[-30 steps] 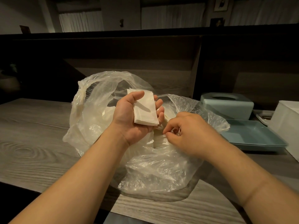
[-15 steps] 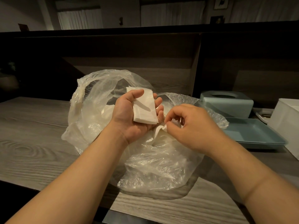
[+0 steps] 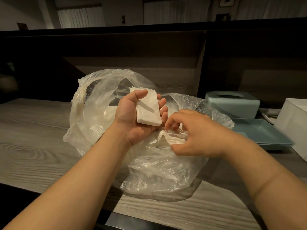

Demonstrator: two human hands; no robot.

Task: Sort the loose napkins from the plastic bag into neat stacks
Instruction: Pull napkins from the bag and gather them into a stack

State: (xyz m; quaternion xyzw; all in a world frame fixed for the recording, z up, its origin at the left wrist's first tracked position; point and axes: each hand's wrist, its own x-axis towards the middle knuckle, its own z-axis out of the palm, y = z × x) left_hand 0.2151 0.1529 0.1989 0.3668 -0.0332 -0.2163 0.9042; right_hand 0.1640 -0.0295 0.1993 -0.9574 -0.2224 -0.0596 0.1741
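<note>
Currently the left hand [image 3: 132, 117] grips a squared stack of white folded paper napkins [image 3: 148, 108] at 12 o'clock above the crinkled clear plastic bag [image 3: 159, 173]. The right hand [image 3: 194, 135], at 3 o'clock, pinches a fanned bundle of loose napkins [image 3: 171, 138]. Napkins are probably light, soft, tearable; grip folded edges.

Two bare hands show: the left hand [image 3: 132, 117] and the right hand [image 3: 196, 135]. There is one clear plastic bag [image 3: 157, 173]. One neat stack of napkins [image 3: 147, 108] lies in the left palm; a second bunch of napkins [image 3: 171, 138] sits at the right fingertips, its sheets too many and too close to count. One blue tissue box [image 3: 232, 103], one blue tray [image 3: 259, 133] and one white container [image 3: 294, 123] stand at the right.
</note>
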